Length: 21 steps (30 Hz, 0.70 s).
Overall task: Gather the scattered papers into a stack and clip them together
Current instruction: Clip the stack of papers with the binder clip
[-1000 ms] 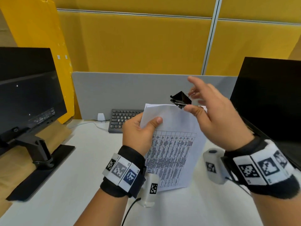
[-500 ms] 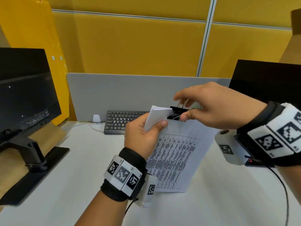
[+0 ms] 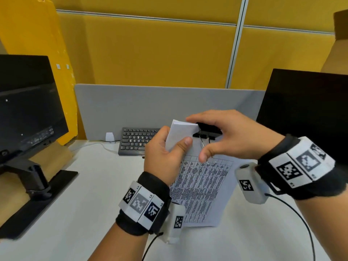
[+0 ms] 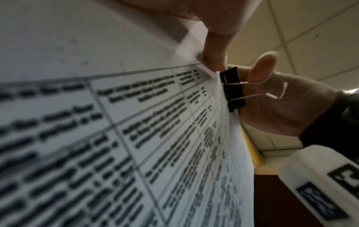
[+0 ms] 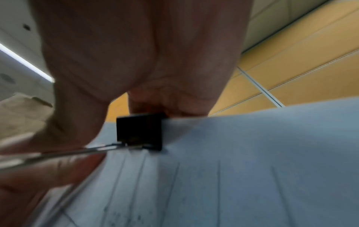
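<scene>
**Binder clip now seated on the top edge of the paper stack**

From the head camera, we hold the stack of papers (image 3: 203,187) upright above the white desk (image 3: 90,185), its lower edge near the surface. Our left hand (image 3: 165,157) grips the upper left corner, thumb curled across the front sheet. Half a second ago the black binder clip (image 3: 206,131) was only meeting the top edge; a second ago it was open in the air above. Now it sits over that edge, and our right hand (image 3: 226,136) is curled around it, the thumb pressing one wire handle down toward the printed page. A keyboard (image 3: 135,140) lies behind.

From the left wrist camera, we see the clip (image 4: 233,89) biting the paper edge, jaws closed on the sheets, one silver handle standing out toward the right palm (image 4: 287,104).

From the right wrist camera, blurred, the clip (image 5: 139,130) straddles the edge while the thumb (image 5: 38,176) pushes the handle.

We judge the clipping nearly done: only folding the handles flat and letting go seem left.
</scene>
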### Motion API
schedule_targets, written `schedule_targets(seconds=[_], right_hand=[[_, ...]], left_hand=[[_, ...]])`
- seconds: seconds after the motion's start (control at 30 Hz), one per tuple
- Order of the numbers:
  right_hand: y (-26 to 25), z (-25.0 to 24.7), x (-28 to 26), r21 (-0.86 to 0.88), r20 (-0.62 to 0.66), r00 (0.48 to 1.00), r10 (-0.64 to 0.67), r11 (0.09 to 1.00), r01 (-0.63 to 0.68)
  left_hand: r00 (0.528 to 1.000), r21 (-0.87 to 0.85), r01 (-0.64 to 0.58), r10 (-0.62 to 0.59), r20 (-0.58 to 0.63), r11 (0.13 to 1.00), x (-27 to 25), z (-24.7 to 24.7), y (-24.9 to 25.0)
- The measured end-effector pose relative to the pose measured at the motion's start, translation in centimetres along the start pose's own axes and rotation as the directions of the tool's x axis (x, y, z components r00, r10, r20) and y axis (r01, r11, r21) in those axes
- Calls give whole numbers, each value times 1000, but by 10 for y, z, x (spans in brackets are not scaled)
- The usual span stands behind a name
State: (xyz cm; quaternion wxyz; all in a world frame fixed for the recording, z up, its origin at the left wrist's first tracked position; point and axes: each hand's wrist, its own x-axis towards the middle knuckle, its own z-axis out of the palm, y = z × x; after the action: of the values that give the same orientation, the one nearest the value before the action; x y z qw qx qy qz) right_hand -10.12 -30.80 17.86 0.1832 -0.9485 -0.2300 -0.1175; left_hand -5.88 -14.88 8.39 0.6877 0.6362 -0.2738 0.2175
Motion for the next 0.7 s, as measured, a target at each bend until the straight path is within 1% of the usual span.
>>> schedule_targets(seconds=[0.1,0.2,0.27,0.33,0.43,0.5,0.53,0.57,0.63,0.7], right_hand=[[-2,8,6,7,-39,999,8,1000,-7],[-2,10,8,1,-5,1000,10,1000,-10],[2,8,10,-11,22,999,44,999,-44],[4,11,11,-3,12,999,53,999,-53],[8,17,12,59,-3,1000,12,998,-12],[10,21,13,42,-5,999,-35,999,35],[11,20,13,30,-8,999,-37,999,37],[12,19,11,12,-10,1000,-15,1000,15],[18,16,5,-44,-14,997,71,996,-72],[24,11,-2,-32,-51,990,133,990,-135]], left_hand=[[1000,-8,-5,5,15,1000,-2,3,-1],[1000,-16,6,-5,29,1000,-3,3,-4],[999,-28,19,-18,28,999,-3,4,-6],[999,-38,38,-37,16,999,-3,5,-7],[999,-23,30,-30,12,999,-2,4,-10],[1000,5,23,-23,22,1000,-1,2,-12],[1000,15,21,-21,22,1000,-2,1,-12],[1000,17,21,-22,16,1000,-2,1,-13],[999,3,31,-31,-11,1000,-1,0,-13],[998,-22,41,-42,-40,999,1,-5,-13]])
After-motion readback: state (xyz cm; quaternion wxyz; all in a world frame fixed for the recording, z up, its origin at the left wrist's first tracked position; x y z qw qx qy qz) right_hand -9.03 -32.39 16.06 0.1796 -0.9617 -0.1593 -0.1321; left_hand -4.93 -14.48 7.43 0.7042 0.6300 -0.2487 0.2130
